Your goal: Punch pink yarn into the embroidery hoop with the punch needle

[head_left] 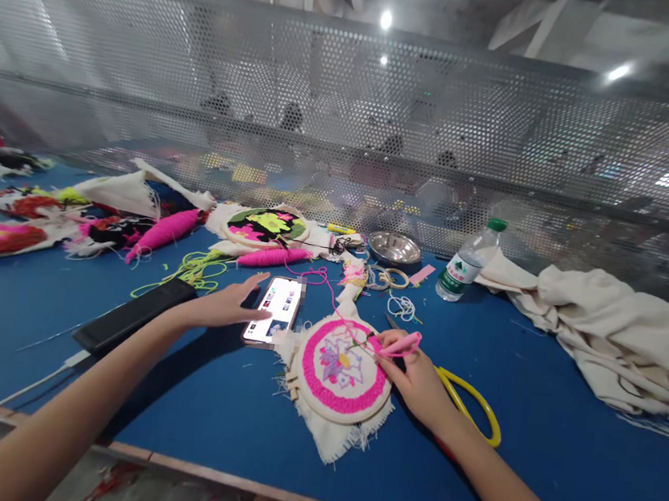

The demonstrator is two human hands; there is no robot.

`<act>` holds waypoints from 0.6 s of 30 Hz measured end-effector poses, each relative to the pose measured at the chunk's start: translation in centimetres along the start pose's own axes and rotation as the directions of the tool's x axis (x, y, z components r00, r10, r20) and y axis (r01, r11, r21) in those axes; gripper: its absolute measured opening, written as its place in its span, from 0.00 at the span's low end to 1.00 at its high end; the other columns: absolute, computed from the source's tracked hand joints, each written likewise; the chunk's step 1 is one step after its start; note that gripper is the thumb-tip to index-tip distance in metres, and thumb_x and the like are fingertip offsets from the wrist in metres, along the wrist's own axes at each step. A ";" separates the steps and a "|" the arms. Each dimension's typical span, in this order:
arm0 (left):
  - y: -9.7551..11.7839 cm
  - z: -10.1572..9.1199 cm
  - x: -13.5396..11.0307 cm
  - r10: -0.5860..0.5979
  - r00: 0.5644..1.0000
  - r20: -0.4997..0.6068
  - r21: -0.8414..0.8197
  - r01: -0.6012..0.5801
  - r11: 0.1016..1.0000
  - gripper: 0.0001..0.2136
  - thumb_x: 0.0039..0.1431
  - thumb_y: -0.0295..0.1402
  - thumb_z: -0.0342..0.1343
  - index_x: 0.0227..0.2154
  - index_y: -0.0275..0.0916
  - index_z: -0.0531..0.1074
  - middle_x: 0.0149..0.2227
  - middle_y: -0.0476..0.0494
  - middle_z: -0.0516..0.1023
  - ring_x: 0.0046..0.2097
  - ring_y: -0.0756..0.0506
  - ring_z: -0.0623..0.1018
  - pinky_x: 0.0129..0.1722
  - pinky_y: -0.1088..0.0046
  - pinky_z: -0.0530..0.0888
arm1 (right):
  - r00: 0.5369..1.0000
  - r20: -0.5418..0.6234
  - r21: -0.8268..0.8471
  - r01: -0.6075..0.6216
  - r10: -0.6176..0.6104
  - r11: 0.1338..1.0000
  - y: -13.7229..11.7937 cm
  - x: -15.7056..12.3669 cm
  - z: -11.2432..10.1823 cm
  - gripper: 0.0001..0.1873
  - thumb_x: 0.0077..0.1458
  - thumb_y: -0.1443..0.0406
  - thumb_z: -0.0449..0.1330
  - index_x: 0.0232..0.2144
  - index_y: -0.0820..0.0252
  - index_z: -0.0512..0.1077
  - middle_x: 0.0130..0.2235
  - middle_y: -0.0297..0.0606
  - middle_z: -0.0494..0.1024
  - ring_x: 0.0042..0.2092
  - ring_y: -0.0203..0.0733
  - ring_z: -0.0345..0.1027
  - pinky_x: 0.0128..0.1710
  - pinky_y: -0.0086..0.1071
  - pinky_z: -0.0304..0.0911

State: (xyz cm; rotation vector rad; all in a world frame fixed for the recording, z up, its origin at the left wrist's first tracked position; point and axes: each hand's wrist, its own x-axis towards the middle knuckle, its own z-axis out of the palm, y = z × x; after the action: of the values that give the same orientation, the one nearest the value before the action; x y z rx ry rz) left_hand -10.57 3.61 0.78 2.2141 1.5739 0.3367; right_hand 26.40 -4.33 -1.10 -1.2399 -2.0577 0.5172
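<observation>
My left hand [236, 302] is spread over the left side of a lit smartphone [279, 302], its thumb touching the screen. My right hand [410, 374] grips a pink punch needle [401, 345] above the right edge of an embroidery hoop [344, 414]. White cloth with frayed edges is stretched in the hoop. It carries a bright pink looped ring around a purple flower with a yellow centre. Pink yarn [333, 291] trails from the tool back toward a pink yarn bundle [273, 257]. Yellow-handled scissors [477, 406] lie beside my right wrist, partly hidden.
A black power bank [137, 316] with a white cable lies under my left forearm. Behind are another hoop [267, 228], a metal bowl [394, 248] and a water bottle [470, 263]. Cream cloth [622, 335] is heaped at right, yarn pieces at left. A perforated metal screen [350, 122] borders the table.
</observation>
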 end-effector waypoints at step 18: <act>0.2 2.2 -1.4 0.090 0.996 -0.012 -0.048 -0.090 0.995 0.57 0.41 0.58 0.60 0.68 0.40 0.36 0.68 0.31 0.48 0.65 0.28 0.58 0.61 0.51 0.59 | 1.000 0.001 -0.010 -0.025 0.025 1.000 -0.4 0.0 0.0 0.06 0.60 0.61 0.54 0.33 0.57 0.67 0.45 0.42 0.73 0.48 0.46 0.68 0.51 0.43 0.62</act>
State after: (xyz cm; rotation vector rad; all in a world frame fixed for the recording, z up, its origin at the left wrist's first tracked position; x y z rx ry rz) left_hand -9.95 1.79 -1.02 2.2539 1.4582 0.4075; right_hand 26.14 -4.53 -0.84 -1.2730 -2.0506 0.5195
